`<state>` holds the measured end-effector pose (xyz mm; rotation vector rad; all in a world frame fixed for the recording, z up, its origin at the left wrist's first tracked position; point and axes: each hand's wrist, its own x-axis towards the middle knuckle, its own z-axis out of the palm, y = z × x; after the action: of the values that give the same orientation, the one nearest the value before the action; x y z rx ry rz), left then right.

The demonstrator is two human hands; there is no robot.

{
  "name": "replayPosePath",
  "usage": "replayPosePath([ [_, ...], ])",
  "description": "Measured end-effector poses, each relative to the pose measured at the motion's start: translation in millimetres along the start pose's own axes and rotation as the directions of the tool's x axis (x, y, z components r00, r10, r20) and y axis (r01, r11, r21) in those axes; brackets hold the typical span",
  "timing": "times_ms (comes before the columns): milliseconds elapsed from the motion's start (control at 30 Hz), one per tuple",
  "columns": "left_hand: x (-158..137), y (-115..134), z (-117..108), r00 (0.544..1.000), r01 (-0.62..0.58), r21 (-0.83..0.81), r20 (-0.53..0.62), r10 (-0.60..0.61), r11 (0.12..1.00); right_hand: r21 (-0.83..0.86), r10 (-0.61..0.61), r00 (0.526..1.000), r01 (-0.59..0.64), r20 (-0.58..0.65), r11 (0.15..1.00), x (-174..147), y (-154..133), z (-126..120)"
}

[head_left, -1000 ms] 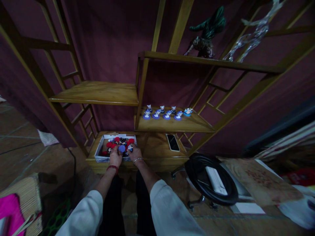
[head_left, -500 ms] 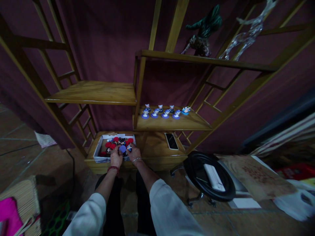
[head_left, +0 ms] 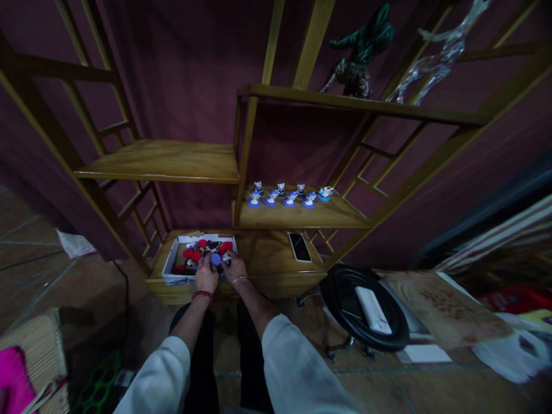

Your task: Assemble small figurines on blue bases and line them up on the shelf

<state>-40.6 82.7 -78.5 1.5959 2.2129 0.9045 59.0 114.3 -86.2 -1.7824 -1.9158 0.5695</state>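
My left hand (head_left: 207, 276) and my right hand (head_left: 235, 268) meet over the front of a shallow white cardboard box (head_left: 166, 270). Between them is a small figurine with a round purple base (head_left: 215, 259), the base turned up towards me. My left fingertips are closed at the base's left edge. On the other side, my right fingers pinch a small white-and-blue part beside the base; whether it belongs to the same figurine is hard to see. Inside the box lie several figurines with red round bases (head_left: 197, 256), tumbled together with dark parts.
Above right, a wooden shelf (head_left: 302, 217) carries two rows of small figurines (head_left: 291, 199). A phone (head_left: 299, 247) lies right of the box. Higher up stand a green statue (head_left: 360, 54) and a clear glass-like one (head_left: 435, 60). A black round stool (head_left: 366, 307) holds a white box (head_left: 373, 310).
My left hand has shifted slightly right, closer to the purple base. My right hand stays nearly where it was. The view has moved a little.
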Motion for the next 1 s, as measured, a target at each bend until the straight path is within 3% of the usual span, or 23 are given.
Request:
replayPosePath([
  [300, -2.1, 2.6, 1.4, 0.997, -0.019, 0.057, 0.074, 0.015, 0.998, 0.021, 0.007, 1.000, -0.007, -0.016, 1.000, 0.1, -0.3, 0.9],
  [733, -2.1, 3.7, 0.9, 0.996, -0.017, 0.076, 0.085, 0.011, 0.997, 0.011, 0.019, 1.000, -0.019, -0.004, 1.000, -0.8, -0.6, 0.6],
  [1000, -3.7, 4.0, 2.4, 0.999, -0.025, 0.108, 0.031, 0.022, 0.994, 0.051, -0.014, 1.000, 0.015, -0.013, 0.999, -1.7, 0.2, 0.2],
])
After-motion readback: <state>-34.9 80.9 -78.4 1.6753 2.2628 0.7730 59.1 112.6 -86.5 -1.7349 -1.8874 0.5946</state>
